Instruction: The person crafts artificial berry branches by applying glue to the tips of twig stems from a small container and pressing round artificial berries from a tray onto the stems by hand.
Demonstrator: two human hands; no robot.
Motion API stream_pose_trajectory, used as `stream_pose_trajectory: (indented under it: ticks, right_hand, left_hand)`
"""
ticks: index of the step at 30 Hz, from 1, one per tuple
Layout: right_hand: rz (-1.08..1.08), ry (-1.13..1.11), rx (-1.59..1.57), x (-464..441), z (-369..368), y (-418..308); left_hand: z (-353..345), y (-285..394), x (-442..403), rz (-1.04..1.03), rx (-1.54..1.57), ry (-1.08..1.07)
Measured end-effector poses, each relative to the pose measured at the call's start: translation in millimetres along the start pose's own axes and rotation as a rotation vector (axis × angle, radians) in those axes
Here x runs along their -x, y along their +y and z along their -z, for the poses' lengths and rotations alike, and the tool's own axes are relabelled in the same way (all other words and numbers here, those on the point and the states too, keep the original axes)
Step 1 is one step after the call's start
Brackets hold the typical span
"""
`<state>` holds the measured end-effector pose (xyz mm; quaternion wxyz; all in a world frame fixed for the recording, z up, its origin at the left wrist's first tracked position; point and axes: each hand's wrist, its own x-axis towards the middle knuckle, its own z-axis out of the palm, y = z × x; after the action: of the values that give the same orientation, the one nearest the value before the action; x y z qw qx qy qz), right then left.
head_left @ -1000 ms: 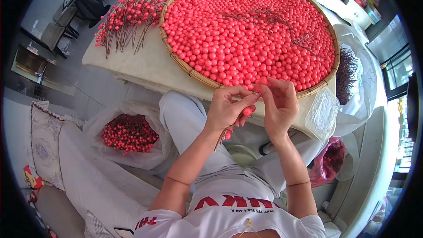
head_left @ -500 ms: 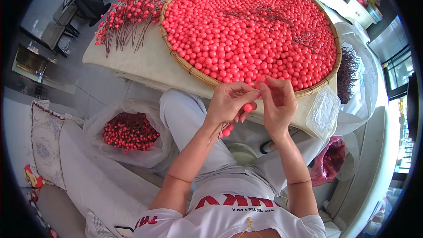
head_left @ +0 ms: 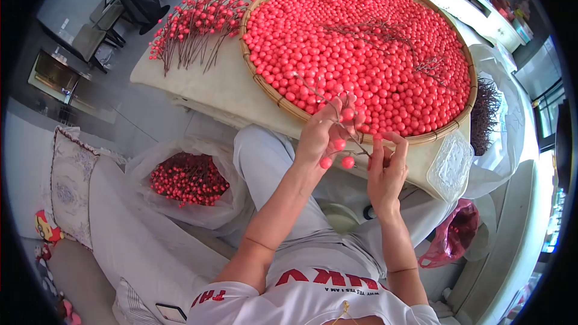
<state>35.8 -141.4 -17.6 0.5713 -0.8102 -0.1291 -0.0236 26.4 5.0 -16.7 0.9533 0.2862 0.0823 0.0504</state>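
Observation:
My left hand (head_left: 317, 138) is closed around a thin brown branched stem (head_left: 348, 127), near the front rim of a round woven basket (head_left: 265, 82). Several glossy red berries (head_left: 347, 161) sit on its twigs, some below the hand and others by the fingertips. To the right, my right hand (head_left: 387, 171) pinches with bent fingers at a red berry (head_left: 378, 136), close to a twig tip. Whether that berry touches the twig I cannot tell. Loose red berries (head_left: 337, 42) fill the basket, and a few bare brown twigs (head_left: 376, 31) lie on them.
Finished-looking berry sprigs (head_left: 201, 21) lie at the table's (head_left: 162, 84) left end. A plastic bag (head_left: 141, 171) of berry sprigs stands at lower left. Right of the basket are a bag of bare dark twigs (head_left: 484, 114), a clear plastic packet (head_left: 450, 159) and a pink bag (head_left: 451, 235).
The branched stem has turned, so its twigs and berries now spread between my hands. My right hand has moved down and away from my left. The whole view has shifted slightly.

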Motion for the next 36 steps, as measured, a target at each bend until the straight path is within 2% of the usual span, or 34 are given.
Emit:
stream_pose_trajectory:
  ticks: [6, 10, 11, 15, 16, 20, 25, 26, 30, 36]
  right_hand:
    - [0.045, 0.137, -0.08, -15, 3, 14]
    - [0.043, 0.108, -0.138, -17, -2, 18]
    - [0.044, 0.107, -0.139, -17, -3, 18]
    - [-0.003, 0.098, -0.2, -15, -7, 18]
    - [-0.003, 0.097, -0.2, -14, -6, 17]
    - [-0.027, 0.093, -0.189, -12, -5, 12]
    - [-0.006, 0.049, -0.169, -3, -9, 10]
    - [-0.002, 0.05, -0.169, -2, -9, 10]
    - [0.013, 0.033, -0.159, 1, -9, 13]
    - [0.221, 0.114, -0.492, -19, 23, -16]
  left_hand:
    - [-9, 3, 15, -0.012, 0.002, -0.15]
    - [-9, -14, 26, -0.275, -0.078, 0.158]
    - [-9, -17, 27, -0.277, -0.078, 0.157]
    - [-10, -24, 30, -0.577, -0.507, 0.193]
    - [-10, -23, 33, -0.577, -0.508, 0.194]
    - [-16, -2, 55, -0.588, -0.97, 0.322]
    - [-46, 5, 35, -0.795, -0.866, 0.264]
    - [-47, 6, 32, -0.799, -0.863, 0.262]
    - [-46, 9, 27, -0.505, -0.718, 0.19]
    - [-45, 13, 33, -0.464, -0.861, 0.045]
